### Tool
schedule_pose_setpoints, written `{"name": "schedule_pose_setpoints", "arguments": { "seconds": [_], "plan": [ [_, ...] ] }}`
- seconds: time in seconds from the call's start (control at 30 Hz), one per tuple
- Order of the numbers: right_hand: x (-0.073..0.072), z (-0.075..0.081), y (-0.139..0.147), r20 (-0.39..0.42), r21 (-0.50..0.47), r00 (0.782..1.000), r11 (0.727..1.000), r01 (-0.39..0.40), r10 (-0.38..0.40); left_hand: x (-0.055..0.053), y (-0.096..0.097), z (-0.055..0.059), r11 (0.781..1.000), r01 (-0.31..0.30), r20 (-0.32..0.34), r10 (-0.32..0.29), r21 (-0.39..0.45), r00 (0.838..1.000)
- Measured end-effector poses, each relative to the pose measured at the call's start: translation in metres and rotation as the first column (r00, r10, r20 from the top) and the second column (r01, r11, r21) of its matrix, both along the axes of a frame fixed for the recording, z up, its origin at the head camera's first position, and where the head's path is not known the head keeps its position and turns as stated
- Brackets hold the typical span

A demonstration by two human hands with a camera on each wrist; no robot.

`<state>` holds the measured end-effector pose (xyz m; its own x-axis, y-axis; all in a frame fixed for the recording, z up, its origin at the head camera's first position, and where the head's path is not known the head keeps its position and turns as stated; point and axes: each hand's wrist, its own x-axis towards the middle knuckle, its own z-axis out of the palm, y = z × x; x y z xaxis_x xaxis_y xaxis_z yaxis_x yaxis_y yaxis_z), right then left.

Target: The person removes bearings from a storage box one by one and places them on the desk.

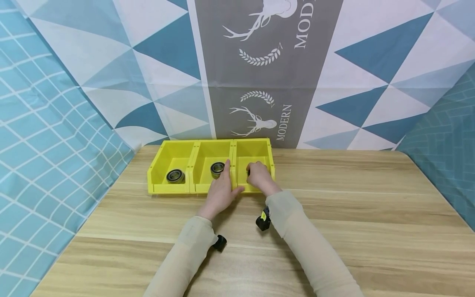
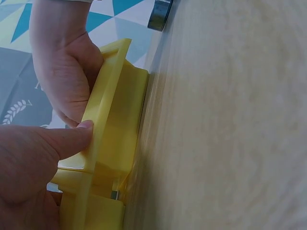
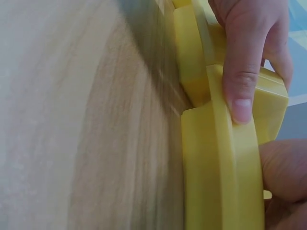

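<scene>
Three joined yellow bins stand in a row on the table. A ball bearing (image 1: 175,176) with dark seals lies in the left bin (image 1: 168,189), and another bearing (image 1: 217,168) is in the middle bin (image 1: 202,187). My left hand (image 1: 220,193) grips the bins at the divider between middle and right, its thumb (image 2: 74,140) on the front rim of the right bin (image 2: 120,115). Inside that right bin, my right hand (image 1: 258,176) has curled fingers round a small dark piece, apparently a bearing (image 1: 248,172), mostly hidden by the fingers.
The wooden table (image 1: 352,206) stretches to both sides of the bins and in front of them. Behind the bins hangs a patterned cloth (image 1: 256,74). A black wrist camera (image 1: 263,220) sits under the right cuff, another wrist camera (image 1: 220,243) under the left.
</scene>
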<state>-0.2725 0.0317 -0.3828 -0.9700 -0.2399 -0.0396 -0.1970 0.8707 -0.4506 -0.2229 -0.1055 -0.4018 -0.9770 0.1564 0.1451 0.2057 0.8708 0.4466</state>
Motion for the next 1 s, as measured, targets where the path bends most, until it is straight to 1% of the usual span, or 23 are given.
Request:
{"name": "schedule_pose_setpoints", "arguments": {
  "seconds": [0.17, 0.3, 0.63, 0.73, 0.87, 1.0],
  "plan": [
    [-0.0002, -0.0023, -0.0002, 0.004, -0.049, 1.0, 0.999, 0.016, -0.016, 0.0001, -0.0008, 0.0002, 1.0, -0.001, -0.009, 0.001, -0.007, 1.0],
    [-0.0006, -0.0042, -0.0003, -0.001, -0.061, 1.0, 0.998, 0.013, -0.014, -0.0003, -0.0015, -0.0002, 1.0, 0.0, -0.017, -0.001, -0.01, 1.0],
    [0.0005, -0.0065, -0.0002, 0.009, -0.032, 1.0, 0.999, -0.017, 0.017, 0.0011, -0.0015, 0.0004, 1.0, 0.006, 0.0, -0.006, -0.009, 1.0],
    [0.0008, -0.0077, 0.0007, -0.011, -0.039, 1.0, 0.999, -0.026, 0.025, 0.0014, -0.0012, 0.0004, 1.0, 0.008, -0.004, -0.008, -0.01, 1.0],
    [0.0014, -0.0093, 0.0022, -0.051, -0.066, 0.998, 0.997, -0.048, 0.044, 0.0011, -0.0009, -0.0001, 1.0, 0.012, -0.03, -0.012, -0.01, 0.999],
    [0.0024, -0.0096, 0.0033, -0.089, -0.121, 0.994, 0.99, -0.067, 0.056, 0.0005, -0.0011, -0.0003, 1.0, 0.015, -0.036, -0.015, -0.009, 0.999]
  ]
}}
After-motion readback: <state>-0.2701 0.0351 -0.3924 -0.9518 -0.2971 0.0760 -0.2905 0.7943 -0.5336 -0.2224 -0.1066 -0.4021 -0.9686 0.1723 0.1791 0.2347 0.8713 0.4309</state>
